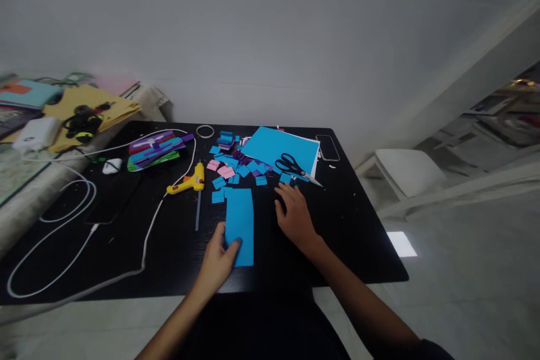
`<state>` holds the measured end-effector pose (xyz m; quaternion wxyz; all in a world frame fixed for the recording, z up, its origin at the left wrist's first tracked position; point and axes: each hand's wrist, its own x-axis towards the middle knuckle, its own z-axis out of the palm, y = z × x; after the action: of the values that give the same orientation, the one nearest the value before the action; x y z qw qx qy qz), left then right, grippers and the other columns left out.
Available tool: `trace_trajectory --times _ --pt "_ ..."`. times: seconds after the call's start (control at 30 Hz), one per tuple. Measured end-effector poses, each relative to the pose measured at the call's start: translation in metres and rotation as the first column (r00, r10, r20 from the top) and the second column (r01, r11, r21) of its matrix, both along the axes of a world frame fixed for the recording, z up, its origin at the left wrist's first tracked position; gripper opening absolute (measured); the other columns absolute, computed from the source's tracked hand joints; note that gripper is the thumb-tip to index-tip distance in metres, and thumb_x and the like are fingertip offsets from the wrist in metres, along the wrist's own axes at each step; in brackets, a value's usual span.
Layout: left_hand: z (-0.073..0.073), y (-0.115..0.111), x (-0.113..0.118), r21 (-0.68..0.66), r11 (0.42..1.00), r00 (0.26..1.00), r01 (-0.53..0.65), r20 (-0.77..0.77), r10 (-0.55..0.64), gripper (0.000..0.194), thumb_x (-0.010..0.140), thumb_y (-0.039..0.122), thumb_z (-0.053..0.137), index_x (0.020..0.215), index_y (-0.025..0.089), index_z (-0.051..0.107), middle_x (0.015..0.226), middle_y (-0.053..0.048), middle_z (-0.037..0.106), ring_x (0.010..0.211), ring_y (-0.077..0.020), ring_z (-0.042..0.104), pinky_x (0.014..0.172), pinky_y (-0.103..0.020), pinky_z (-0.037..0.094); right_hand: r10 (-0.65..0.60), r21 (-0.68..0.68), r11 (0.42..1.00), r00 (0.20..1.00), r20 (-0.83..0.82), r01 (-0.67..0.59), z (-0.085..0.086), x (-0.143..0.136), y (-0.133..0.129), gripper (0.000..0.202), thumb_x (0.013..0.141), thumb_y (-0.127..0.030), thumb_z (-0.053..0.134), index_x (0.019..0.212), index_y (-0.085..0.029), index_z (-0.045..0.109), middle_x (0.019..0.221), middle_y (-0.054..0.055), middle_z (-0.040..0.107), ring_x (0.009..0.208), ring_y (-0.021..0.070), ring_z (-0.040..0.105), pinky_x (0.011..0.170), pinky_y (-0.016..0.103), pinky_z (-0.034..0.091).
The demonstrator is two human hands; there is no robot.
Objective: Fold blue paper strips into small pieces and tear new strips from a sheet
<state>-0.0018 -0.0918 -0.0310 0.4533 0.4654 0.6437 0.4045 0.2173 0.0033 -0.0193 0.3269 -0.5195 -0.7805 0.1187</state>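
Note:
My left hand [221, 253] grips the lower left edge of a blue paper strip [240, 219], thumb on top. My right hand [294, 212] is over the black table with its fingers apart and holds nothing; its fingertips are beside a small blue paper piece [285, 178]. Just beyond it, black-handled scissors [295, 169] lie partly on a large blue sheet [280, 149], blades pointing right. Small blue pieces [243, 170] and pink pieces [226, 172] are scattered past the strip's far end.
A yellow glue gun [188, 181] with a white cord lies left of the strip. Behind it are coloured paper strips [156, 149]. A phone [108, 202] with a cable is at the left. Yellow envelopes [90, 104] are at the back left, a white stool [407, 171] at the right.

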Motion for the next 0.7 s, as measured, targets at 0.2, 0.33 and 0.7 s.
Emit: trace_trajectory --times 0.2,0.33,0.7 --pt "0.005 0.002 0.000 -0.035 0.998 0.998 0.054 0.029 -0.053 0.040 0.081 0.048 0.065 0.111 0.021 0.060 0.096 -0.004 0.073 0.084 -0.0238 0.068 0.072 -0.034 0.054 0.092 -0.201 0.967 0.952 -0.291 -0.155 0.001 -0.024 -0.002 0.030 0.097 -0.025 0.063 0.126 -0.020 0.069 0.124 0.013 0.074 0.112 0.0266 0.072 0.101 0.046 0.058" --pt "0.014 0.006 0.002 -0.095 0.974 0.975 0.207 0.106 -0.197 0.040 0.082 0.053 0.066 0.106 0.022 0.058 0.091 -0.002 0.073 0.076 -0.0221 0.069 0.068 -0.033 0.056 0.148 -0.259 0.944 0.965 -0.216 -0.203 -0.003 -0.037 0.008 0.040 0.094 -0.023 0.067 0.133 -0.019 0.065 0.130 0.015 0.068 0.116 0.0285 0.067 0.104 0.048 0.055" --pt "0.058 0.081 -0.026 -0.047 0.905 0.721 0.423 -0.587 -0.368 0.032 0.097 0.050 0.054 0.090 0.022 0.070 0.083 -0.006 0.076 0.077 -0.0257 0.072 0.068 -0.033 0.046 0.285 -0.099 0.955 0.957 0.062 -0.278 -0.020 -0.031 0.033 0.034 0.098 -0.018 0.058 0.129 -0.013 0.069 0.134 0.018 0.065 0.123 0.0331 0.056 0.108 0.053 0.050"
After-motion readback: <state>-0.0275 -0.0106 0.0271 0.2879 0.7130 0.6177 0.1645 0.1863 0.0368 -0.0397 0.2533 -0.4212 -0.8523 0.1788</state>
